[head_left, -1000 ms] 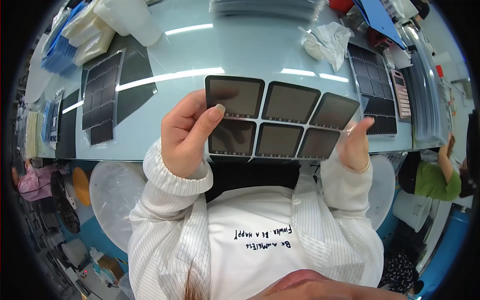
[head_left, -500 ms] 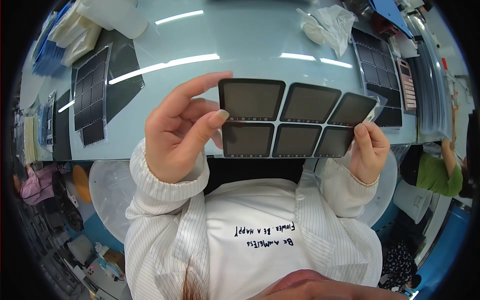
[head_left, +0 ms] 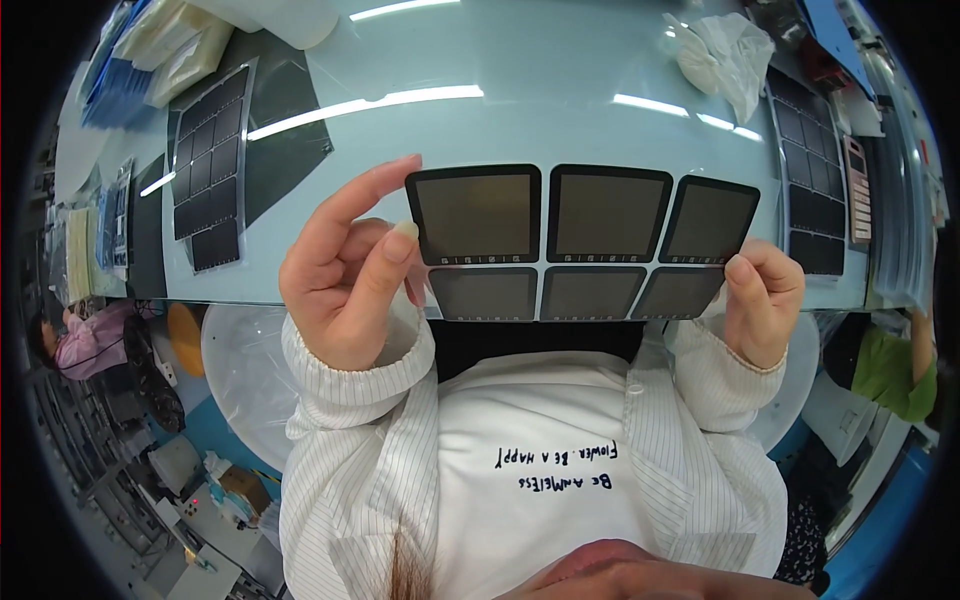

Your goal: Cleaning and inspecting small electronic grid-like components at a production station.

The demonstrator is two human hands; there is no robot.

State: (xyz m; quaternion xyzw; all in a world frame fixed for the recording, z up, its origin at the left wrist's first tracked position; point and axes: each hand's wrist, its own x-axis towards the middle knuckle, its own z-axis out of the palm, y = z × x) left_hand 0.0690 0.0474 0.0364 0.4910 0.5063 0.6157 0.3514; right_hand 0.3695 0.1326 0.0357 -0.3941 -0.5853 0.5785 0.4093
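A see-through sheet bearing several dark, black-bordered rectangular panels (head_left: pixel 608 213) in two rows is held up above the near table edge. My left hand (head_left: pixel 345 280) pinches its left edge between the thumb and fingers, with the index finger stretched out past the corner. At the opposite edge, the thumb and bent fingers of my right hand (head_left: pixel 765 300) grip the sheet near the gap between the rows. The upper row faces me more squarely; the lower row looks paler and slants. Part of my left fingers is hidden behind the sheet.
Similar dark panel sheets lie left (head_left: pixel 212 165) and right (head_left: pixel 808 165) on the glass-topped table (head_left: pixel 520 60). A crumpled clear bag (head_left: pixel 728 60) lies at the far right, near a calculator-like pink device (head_left: pixel 857 190). Stacked plastic packs (head_left: pixel 175 50) sit far left.
The sheet has turned more level from left to right and tilted, so its lower row looks paler. My right hand has moved slightly right. The whole view has shifted a little.
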